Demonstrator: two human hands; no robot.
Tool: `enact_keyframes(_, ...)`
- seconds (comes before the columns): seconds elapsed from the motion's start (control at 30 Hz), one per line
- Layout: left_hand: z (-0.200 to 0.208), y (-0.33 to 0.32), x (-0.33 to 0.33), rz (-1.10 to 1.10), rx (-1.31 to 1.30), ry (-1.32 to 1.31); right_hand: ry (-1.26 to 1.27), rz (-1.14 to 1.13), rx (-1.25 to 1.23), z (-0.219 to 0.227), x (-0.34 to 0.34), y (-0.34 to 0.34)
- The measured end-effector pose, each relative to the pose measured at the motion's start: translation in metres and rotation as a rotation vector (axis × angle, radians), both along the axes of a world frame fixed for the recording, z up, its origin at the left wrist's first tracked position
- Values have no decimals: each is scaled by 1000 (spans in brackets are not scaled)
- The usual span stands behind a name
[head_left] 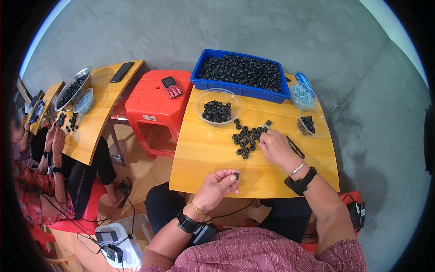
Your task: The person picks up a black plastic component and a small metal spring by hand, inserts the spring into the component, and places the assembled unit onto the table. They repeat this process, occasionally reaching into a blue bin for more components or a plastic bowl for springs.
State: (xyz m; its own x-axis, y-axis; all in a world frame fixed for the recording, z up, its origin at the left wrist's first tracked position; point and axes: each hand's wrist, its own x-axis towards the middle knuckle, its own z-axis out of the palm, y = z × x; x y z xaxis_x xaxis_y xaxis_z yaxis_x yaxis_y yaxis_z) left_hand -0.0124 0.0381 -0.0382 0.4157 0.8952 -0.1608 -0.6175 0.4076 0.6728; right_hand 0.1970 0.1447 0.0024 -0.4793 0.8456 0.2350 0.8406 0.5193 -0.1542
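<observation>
My left hand (pixel 215 189) is at the table's near edge, pinching a small black round part (pixel 236 176) between thumb and fingers. Farther right, my right hand (pixel 276 148) reaches down with its fingers drawn together at the edge of a loose pile of black ring-shaped parts (pixel 245 139). What its fingertips hold, if anything, is hidden. Tiny clear pieces (pixel 265 125) lie just beyond those fingertips. A black-handled tool (pixel 295 147), perhaps a cutter, rests beside my right hand, partly behind it.
A blue tray (pixel 240 89) heaped with black parts stands at the table's far edge. Clear bowls (pixel 198 113) hold more black parts. A tub of pale blue pieces (pixel 302 96) is at far right. Left, a red stool (pixel 154 102) bears a phone (pixel 171 87); co-workers sit at another table (pixel 106 97).
</observation>
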Motion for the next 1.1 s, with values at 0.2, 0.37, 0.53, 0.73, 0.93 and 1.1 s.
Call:
enact_keyframes(0.2, 12, -7, -2, 56, 80, -112, 449, -13, -256, 32, -5, -34)
enact_keyframes(0.37, 23, -14, 1, 63, 205, -73, 930, 103, -571, 38, -3, -78)
enact_keyframes(0.53, 35, -25, 5, 158, 453, 219, 1126, 202, -718, 50, -12, -106)
enact_keyframes(0.73, 46, -35, 6, 243, 514, 365, 1203, 247, -763, 52, -19, -118)
enact_keyframes(0.93, 50, -37, 5, 348, 747, 632, 1269, 256, -797, 47, -24, -122)
enact_keyframes(1.1, 52, -40, 6, 362, 655, 586, 1231, 268, -725, 43, -22, -122)
